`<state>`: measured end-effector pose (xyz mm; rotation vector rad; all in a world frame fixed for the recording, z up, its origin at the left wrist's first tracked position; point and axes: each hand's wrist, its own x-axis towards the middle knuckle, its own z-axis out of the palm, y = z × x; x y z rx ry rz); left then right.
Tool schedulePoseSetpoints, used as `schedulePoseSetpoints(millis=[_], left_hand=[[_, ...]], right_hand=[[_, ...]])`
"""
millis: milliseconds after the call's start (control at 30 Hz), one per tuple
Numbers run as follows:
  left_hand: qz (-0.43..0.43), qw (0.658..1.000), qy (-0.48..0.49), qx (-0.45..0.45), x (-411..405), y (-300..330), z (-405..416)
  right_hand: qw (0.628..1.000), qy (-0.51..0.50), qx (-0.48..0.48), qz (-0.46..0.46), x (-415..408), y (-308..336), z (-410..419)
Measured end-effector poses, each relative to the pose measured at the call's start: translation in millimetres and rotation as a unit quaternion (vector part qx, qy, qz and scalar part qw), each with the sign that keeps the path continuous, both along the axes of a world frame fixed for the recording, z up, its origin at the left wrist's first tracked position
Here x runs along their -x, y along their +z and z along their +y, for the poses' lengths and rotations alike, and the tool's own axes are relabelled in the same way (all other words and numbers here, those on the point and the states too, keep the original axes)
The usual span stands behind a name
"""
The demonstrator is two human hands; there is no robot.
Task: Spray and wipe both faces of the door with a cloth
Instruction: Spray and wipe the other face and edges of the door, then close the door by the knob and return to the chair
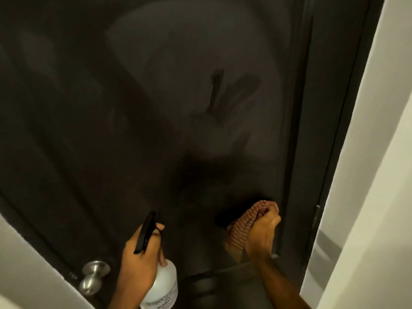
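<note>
Pressing a bunched red-and-white striped cloth point(244, 226) against the dark grey flat door point(156, 108), low on its right part near the hinge edge, the right hand point(260, 235) has its fingers curled tight round the fabric; loose cloth hangs below the fist. The cloth touches the door face. A dark shadow sits just left of it.

The left hand point(140, 257) grips a white translucent plastic spray bottle point(161, 286) with a black trigger head point(145, 233); fingers wrapped round the neck, one fingertip showing past the black head near the top. Bottle is upright-ish, tilted slightly, held near the door face, lower centre. Cannot tell if the nozzle touches the door. Printed label on the bottle body, text too blurred to read.

Door face shows hazy pale smears and darker streaks across the middle and upper right. A brushed silver round metal doorknob point(93, 276) sits at the door's lower left edge. A metal hinge point(316, 216) is on the right side against the dark frame point(334, 108). White wall point(379, 152) runs down the right; another white wall edge point(26, 264) cuts across the lower left corner.
</note>
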<state>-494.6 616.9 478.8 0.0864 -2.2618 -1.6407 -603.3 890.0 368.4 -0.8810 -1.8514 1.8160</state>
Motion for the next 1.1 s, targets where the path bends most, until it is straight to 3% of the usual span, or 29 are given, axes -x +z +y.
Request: schedulePoseSetpoints(millis=[67,133,200,267,467,533,567,600,633,667,833,900,1000,1100], left_hand=[[-0.006,1.000,0.004,-0.001,-4.7,-8.0,-5.3],[-0.014,1.000,0.015,-0.006,-10.9,-14.8,-14.6],[-0.017,1.000,0.018,-0.015,-15.1,-18.5,-22.3],[-0.015,1.000,0.021,-0.016,-19.4,-19.8,-30.0],[-0.019,0.999,0.019,-0.030,-28.6,-28.0,-53.4],[-0.025,0.998,0.020,-0.054,-31.9,-30.7,-60.4],[-0.029,0.997,0.023,-0.061,-33.3,-32.5,-63.4],[-0.031,0.997,0.028,-0.059,-34.9,-33.7,-66.0],[-0.031,0.998,0.035,-0.048,-37.3,-35.4,-69.7],[-0.033,0.998,0.040,-0.034,-39.2,-38.2,-73.5],[-0.066,0.994,0.050,-0.067,-58.3,-51.5,-89.4],[-0.087,0.992,0.060,-0.073,-70.3,-61.8,-99.4],[-0.100,0.985,0.102,-0.100,-88.6,-77.7,-117.3],[-0.097,0.978,0.147,-0.113,-107.8,-86.3,-137.4]], right_hand=[[0.998,0.033,-0.044,0.020,-9.4,6.9,-24.6],[0.996,0.057,0.021,0.059,-15.2,10.3,-54.8],[0.971,-0.002,0.209,0.118,-13.9,24.2,-74.7],[0.915,0.029,0.378,0.139,-14.8,34.0,-93.3],[0.872,0.163,0.445,0.125,-32.3,54.9,-147.5],[0.907,0.196,0.354,0.117,-45.4,57.3,-163.6],[0.939,0.240,0.220,0.115,-52.5,54.4,-167.8],[0.947,0.291,0.068,0.115,-60.5,54.5,-172.8],[0.933,0.343,-0.056,0.094,-65.2,51.2,-178.8],[0.907,0.403,-0.097,0.081,-70.7,50.7,-185.2],[0.848,0.523,-0.041,0.074,-110.4,53.7,-231.3],[0.838,0.546,0.012,0.010,-121.3,46.6,-246.8],[0.822,0.567,0.055,-0.015,-132.1,34.4,-267.3],[0.825,0.565,0.014,-0.007,-147.0,21.6,-290.6]])
